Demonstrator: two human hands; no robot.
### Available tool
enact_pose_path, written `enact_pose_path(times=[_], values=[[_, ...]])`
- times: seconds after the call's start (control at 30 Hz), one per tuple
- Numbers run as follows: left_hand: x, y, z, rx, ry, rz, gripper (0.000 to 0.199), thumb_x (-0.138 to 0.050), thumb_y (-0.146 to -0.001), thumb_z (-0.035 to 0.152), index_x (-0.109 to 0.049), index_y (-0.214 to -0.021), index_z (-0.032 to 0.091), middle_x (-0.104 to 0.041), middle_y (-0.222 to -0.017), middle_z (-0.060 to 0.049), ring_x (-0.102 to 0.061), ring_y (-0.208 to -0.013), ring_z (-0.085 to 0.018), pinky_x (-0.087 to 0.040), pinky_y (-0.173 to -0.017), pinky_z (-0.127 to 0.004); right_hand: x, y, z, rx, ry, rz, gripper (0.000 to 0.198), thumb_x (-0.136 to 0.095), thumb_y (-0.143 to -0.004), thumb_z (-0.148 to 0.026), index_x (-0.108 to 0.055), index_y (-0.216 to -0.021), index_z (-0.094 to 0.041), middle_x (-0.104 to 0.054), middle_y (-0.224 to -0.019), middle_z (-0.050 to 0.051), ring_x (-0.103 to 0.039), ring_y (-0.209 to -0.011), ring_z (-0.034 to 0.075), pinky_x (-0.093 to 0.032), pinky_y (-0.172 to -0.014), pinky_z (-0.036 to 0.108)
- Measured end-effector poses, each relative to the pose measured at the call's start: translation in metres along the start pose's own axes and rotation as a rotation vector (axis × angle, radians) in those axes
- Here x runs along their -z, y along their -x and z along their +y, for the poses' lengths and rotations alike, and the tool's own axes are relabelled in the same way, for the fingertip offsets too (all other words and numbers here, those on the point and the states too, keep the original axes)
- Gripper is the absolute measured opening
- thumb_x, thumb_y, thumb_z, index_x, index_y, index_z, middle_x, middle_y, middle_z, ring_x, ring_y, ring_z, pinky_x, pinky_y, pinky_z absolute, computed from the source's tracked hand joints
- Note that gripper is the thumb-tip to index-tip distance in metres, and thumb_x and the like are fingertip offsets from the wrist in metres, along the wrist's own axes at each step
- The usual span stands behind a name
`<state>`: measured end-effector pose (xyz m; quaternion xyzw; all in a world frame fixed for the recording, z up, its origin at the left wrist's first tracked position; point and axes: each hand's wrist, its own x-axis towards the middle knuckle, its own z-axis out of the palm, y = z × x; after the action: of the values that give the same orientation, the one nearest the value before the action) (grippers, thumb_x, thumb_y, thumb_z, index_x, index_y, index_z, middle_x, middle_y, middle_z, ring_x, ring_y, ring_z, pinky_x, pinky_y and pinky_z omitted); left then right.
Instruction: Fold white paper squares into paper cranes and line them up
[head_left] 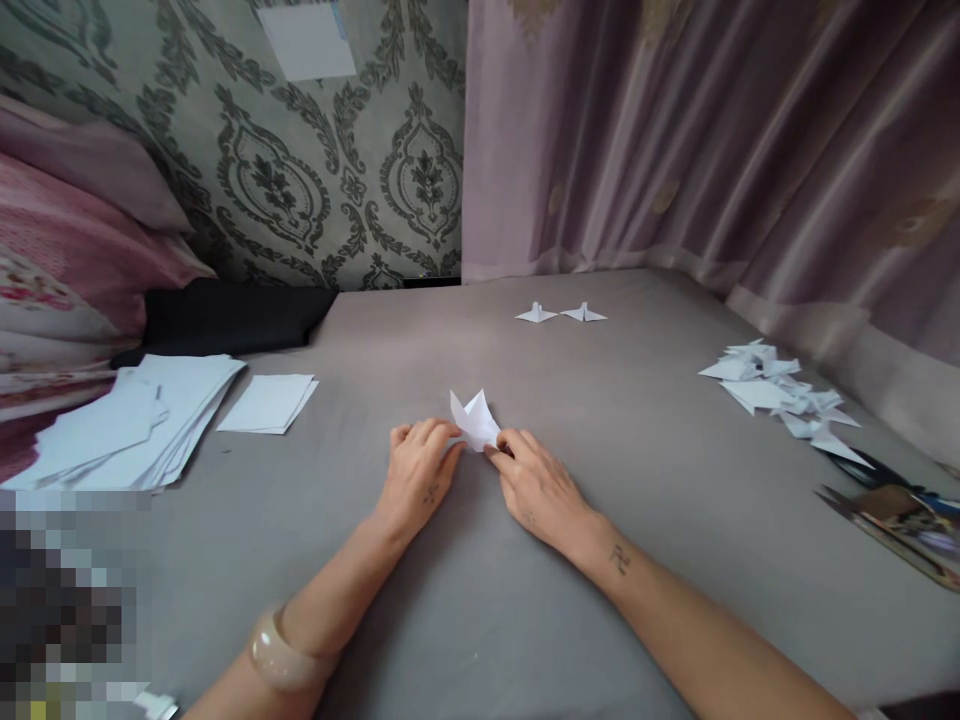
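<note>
The fingers [514, 441] are partly hiding the folded paper [477, 430]. Well left of this paper, a dark object [52, 600] is appearing too blurred to tell.

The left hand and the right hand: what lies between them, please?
In the head view, a folded white paper lies between the left hand and right hand.

Mauve curtain [675, 140] at right, patterned wallpaper [349, 190], black cloth [232, 312], pink fabric [67, 220] at left
</note>
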<state>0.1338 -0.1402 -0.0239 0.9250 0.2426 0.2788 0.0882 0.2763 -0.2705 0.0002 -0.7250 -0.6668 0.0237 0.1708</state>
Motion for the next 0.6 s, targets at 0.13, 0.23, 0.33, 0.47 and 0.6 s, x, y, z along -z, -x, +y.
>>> enact_pose_path(times=[0.13,0.23,0.33,0.47,0.6], values=[[-0.002,-0.001,0.005,-0.089,0.054,-0.061,0.020,-0.042,-0.094,0.023,-0.058,-0.107,0.022,-0.068,-0.103,-0.006,-0.062,-0.091,-0.017,-0.036,-0.082,-0.034,0.004,0.001,0.002,0.007,-0.056,-0.027,0.035,-0.041,-0.086,-0.005,-0.062,-0.110,-0.019,-0.056,-0.102,0.009,-0.049,-0.096,0.020,-0.044,-0.085,0.033],[-0.003,-0.001,0.007,-0.158,0.077,-0.132,0.025,-0.040,-0.095,0.021,-0.058,-0.112,0.021,-0.066,-0.110,-0.007,-0.061,-0.096,-0.018,-0.038,-0.083,-0.033,0.010,0.001,0.006,0.017,-0.114,-0.057,0.034,-0.041,-0.084,-0.004,-0.064,-0.105,-0.019,-0.056,-0.101,0.008,-0.049,-0.097,0.019,-0.045,-0.085,0.032],[-0.002,-0.001,0.008,-0.199,0.064,-0.194,0.028,-0.039,-0.095,0.019,-0.058,-0.114,0.022,-0.065,-0.112,-0.008,-0.059,-0.099,-0.019,-0.038,-0.083,-0.034,0.015,0.001,0.015,0.035,-0.183,-0.090,0.036,-0.040,-0.083,-0.003,-0.065,-0.103,-0.019,-0.057,-0.100,0.007,-0.050,-0.099,0.018,-0.045,-0.085,0.031],[0.001,0.000,0.011,-0.238,0.010,-0.236,0.029,-0.040,-0.094,0.021,-0.059,-0.115,0.022,-0.063,-0.115,-0.009,-0.057,-0.101,-0.021,-0.038,-0.083,-0.036,0.023,0.001,0.027,0.035,-0.267,-0.134,0.038,-0.039,-0.082,-0.003,-0.068,-0.099,-0.021,-0.058,-0.104,0.006,-0.052,-0.101,0.017,-0.043,-0.089,0.030],[0.004,0.000,0.012,-0.269,-0.040,-0.258,0.029,-0.040,-0.095,0.023,-0.060,-0.116,0.024,-0.062,-0.116,-0.009,-0.055,-0.102,-0.022,-0.036,-0.084,-0.038,0.031,0.001,0.034,-0.007,-0.313,-0.182,0.038,-0.039,-0.082,-0.004,-0.069,-0.096,-0.021,-0.059,-0.104,0.005,-0.054,-0.099,0.016,-0.042,-0.089,0.029]])
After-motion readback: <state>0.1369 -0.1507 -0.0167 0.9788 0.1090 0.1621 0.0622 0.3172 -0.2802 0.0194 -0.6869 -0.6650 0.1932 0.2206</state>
